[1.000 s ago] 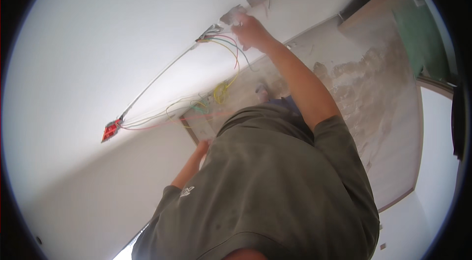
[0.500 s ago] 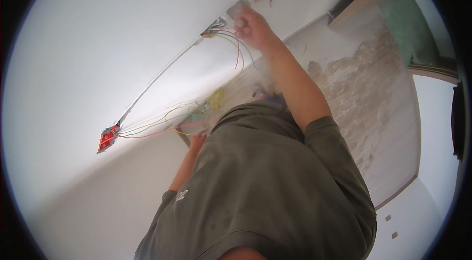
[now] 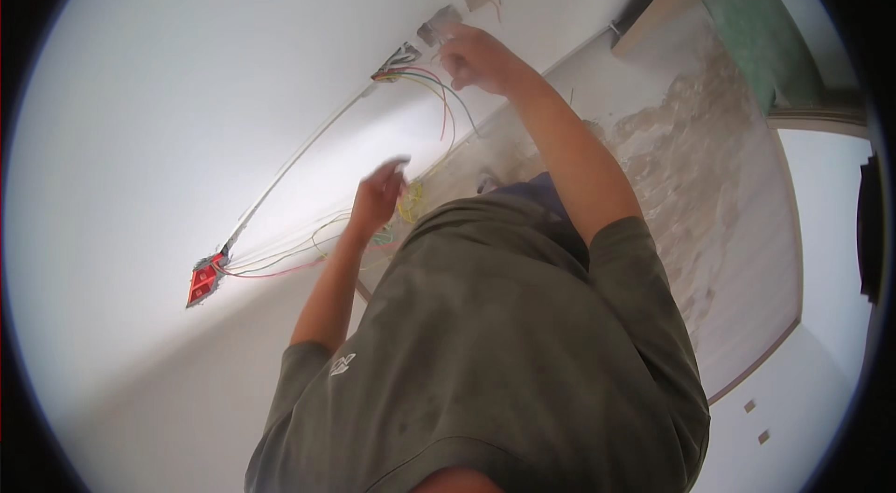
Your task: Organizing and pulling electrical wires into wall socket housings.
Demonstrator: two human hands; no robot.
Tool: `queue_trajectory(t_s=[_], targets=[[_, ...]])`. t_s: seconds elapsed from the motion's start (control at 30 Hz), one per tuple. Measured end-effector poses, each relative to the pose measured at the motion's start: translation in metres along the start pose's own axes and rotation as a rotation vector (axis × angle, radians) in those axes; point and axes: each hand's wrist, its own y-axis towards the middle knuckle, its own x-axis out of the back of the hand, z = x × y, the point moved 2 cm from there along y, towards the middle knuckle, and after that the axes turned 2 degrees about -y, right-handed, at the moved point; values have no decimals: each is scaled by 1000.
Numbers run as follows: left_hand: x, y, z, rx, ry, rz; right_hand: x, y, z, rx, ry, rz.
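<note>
R hand point(image 3: 478, 59) is reaching up w/ fingers pinched together at the wall box point(image 3: 403, 57) where coloured wires point(image 3: 439, 92) are hanging out, L hand point(image 3: 378, 194) is hovering lower, fingers loosely curled, holding nothing.

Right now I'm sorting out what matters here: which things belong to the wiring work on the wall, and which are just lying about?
In the work:
- right hand at the wall opening
- coloured wires hanging from the conduit end
- left hand, raised near the wires
- red wall box with its wires

Lying about:
- floor rubble
- green panel
</note>
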Motion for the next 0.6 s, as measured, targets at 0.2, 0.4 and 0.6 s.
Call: queue_trajectory(t_s=[0.2,0.4,0.6], targets=[[-32,86,-131,-66,-387,-181,1,28,-10,-168,890,390],[-60,84,-139,70,-392,-346,-1,38,0,-215,1053,479],[-119,-46,-35,437,-186,-468,-1,31,7,-258,672,146]])
